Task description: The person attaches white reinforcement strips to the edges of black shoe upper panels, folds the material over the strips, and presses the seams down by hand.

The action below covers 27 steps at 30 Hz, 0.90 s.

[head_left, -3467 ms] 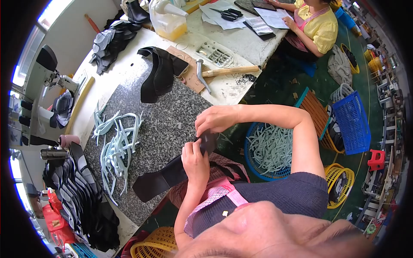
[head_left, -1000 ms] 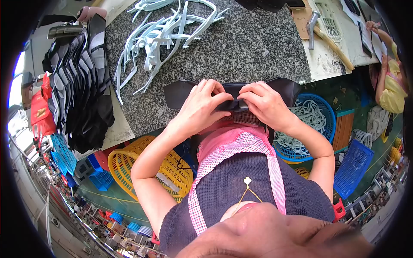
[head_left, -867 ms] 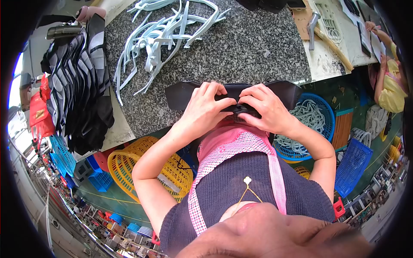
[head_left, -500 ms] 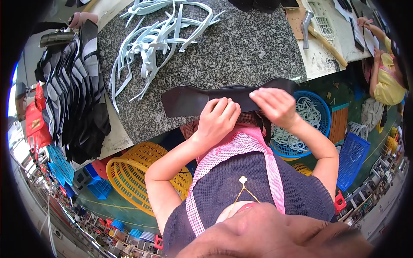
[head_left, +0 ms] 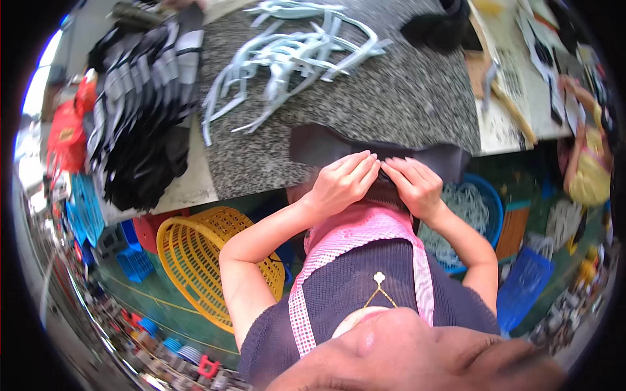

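Note:
A long black flat piece (head_left: 319,144) with widened ends lies along the near edge of the speckled stone slab (head_left: 254,173). My left hand (head_left: 345,179) pinches its near edge around the middle, fingers pressed together. Close beside it, my right hand (head_left: 414,186) grips the same edge, and the piece's other end sticks out behind it to the right. The thumbs are mostly hidden. Pale blue strips (head_left: 280,62) lie tangled on the slab beyond the piece.
Layered black and grey pieces (head_left: 147,98) stand at the left beside a red bag (head_left: 68,133). Below the table are a yellow basket (head_left: 189,260) and a blue basket (head_left: 499,215) of pale strips. A hammer (head_left: 489,81) lies at the right, near a seated person (head_left: 590,169).
Both hands have come together at the middle of the black piece's near edge; my right hand was raised and apart half a second ago. The view has shifted, blurring the surroundings.

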Motion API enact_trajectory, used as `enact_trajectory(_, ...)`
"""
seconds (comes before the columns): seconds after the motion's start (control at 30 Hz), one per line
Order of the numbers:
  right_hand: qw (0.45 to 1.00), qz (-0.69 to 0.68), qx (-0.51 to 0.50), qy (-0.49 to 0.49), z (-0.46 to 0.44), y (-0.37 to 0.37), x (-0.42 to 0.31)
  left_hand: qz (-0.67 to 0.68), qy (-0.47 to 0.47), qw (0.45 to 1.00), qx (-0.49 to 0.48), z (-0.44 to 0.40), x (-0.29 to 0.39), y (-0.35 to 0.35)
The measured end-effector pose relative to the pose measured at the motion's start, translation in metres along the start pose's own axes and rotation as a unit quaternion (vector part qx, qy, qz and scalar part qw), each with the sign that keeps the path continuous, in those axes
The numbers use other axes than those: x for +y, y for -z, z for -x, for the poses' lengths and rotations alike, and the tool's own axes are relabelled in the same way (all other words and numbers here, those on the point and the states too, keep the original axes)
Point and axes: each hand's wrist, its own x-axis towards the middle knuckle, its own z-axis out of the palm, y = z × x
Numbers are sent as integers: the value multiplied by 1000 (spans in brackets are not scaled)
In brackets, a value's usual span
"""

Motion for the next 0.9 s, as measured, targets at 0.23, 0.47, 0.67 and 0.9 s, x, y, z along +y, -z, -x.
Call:
enact_trajectory(0.23, 998, 1, -45, 46, -17, 21, 13, 11, 136, 990, 34, 53, -75, 48)
enact_trajectory(0.47, 969, -165, -174, 58, -61, 64, 33, -455, 240, 857, 10, 37, -236, 239)
enact_trajectory(0.67, 935, -290, 135, -154, -111, 90, 132, -271, 709, 649, 52, 140, -501, 263)
enact_trajectory(0.9, 713, -449, 394, -367, -171, 1, 334, -457, 489, 659, 343, 142, -469, 230)
